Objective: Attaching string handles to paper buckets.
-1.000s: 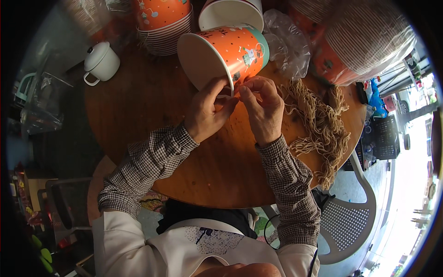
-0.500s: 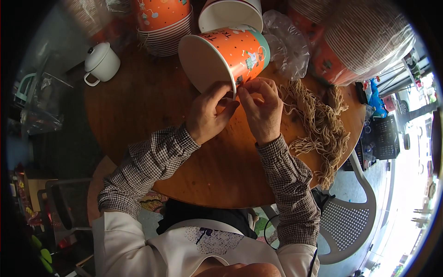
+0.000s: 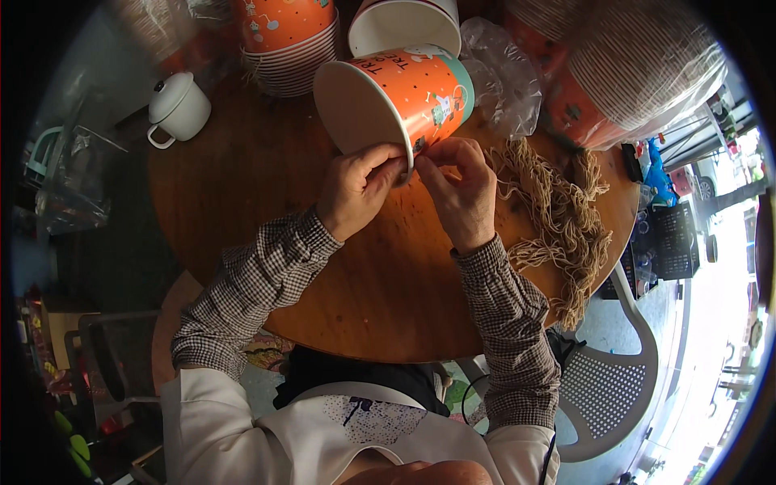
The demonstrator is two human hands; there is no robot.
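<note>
An orange paper bucket (image 3: 416, 93) with a green base lies tilted on its side, its white mouth facing left. My left hand (image 3: 356, 186) grips the near edge of its rim, thumb and fingers closed on it. At the outer wall just beside the rim, my right hand (image 3: 459, 186) has its fingertips pinched together; whatever is between them is too small to make out. To the right of my right hand lies a loose heap of beige string (image 3: 570, 218). A second white-lined bucket (image 3: 404, 28) sits behind the one I hold.
Nested orange buckets (image 3: 287, 61) stand at the back left, a white enamel mug (image 3: 179, 109) left of them. A crumpled clear bag (image 3: 505, 77) and plastic-wrapped bucket stacks (image 3: 638, 73) fill the back right. Beyond the round wooden table (image 3: 380, 315) stands a grey chair (image 3: 610, 388).
My left hand has shifted slightly left and its thumb has drawn in against the rim. The bucket and my right hand are almost where they were.
</note>
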